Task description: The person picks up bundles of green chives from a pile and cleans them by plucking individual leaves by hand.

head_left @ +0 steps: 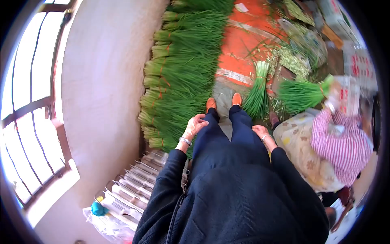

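Observation:
My left hand hangs by my left thigh, holding nothing, its fingers loosely bent and apart. At my right thigh rests my right hand, with loosely bent fingers and nothing visible in it. Beside my left hand, a long row of bunched garlic chives lies along the wall, pale ends toward the wall, with orange ties. One tied bunch of garlic chives lies on the floor ahead of my right foot. A co-worker in a pink striped top holds another bunch of garlic chives to my right.
Orange sheeting covers the floor ahead. Chopped trimmings and a clear plastic bag lie at upper right, near printed white boxes. A metal rack stands at lower left, below a barred window.

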Tool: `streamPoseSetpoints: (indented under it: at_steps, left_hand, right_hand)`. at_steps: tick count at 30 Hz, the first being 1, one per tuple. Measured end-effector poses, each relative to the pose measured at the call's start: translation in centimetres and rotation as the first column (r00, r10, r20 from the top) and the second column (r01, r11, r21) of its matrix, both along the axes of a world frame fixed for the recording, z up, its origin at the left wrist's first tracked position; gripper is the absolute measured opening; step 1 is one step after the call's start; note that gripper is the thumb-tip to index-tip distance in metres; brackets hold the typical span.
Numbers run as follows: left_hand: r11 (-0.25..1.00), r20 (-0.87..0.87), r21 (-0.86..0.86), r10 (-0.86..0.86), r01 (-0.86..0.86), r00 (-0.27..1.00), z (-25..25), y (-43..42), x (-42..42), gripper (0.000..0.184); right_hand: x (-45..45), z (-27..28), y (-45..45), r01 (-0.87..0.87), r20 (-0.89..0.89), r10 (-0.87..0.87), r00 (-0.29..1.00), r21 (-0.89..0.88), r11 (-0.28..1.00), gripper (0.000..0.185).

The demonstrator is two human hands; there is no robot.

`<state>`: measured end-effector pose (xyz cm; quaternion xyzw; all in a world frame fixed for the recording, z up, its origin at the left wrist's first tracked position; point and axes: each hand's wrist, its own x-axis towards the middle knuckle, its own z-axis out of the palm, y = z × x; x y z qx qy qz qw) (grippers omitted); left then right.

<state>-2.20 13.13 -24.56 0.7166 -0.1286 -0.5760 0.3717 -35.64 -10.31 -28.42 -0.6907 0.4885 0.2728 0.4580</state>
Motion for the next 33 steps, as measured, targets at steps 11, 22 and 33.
streamPoseSetpoints:
  at_steps: [11, 22, 33]
  left_hand:
    - [0.741, 0.059, 0.140, 0.656, -0.657, 0.753, -6.4, 7.4, 8.2, 0.061]
    - [0.876, 0.202, -0.123, 0.482, -0.466, 0.853, -7.3, 0.5, -2.9, 0.029]
    - [0.831, 0.075, -0.007, 0.554, -0.556, 0.829, -8.3, 0.5, -4.5, 0.031]
  right_hand:
    - [9.3, -2.5, 1.2, -0.249, 0.059, 0.253, 0.966, -0.076, 0.966, 0.029]
    - [40.4, -19.1, 5.7, -0.482, 0.400, 0.553, 0.731, -0.271, 0.833, 0.068]
    - [62.7, -31.6, 12.9, -0.501, 0.258, 0.722, 0.642, -0.571, 0.650, 0.098]
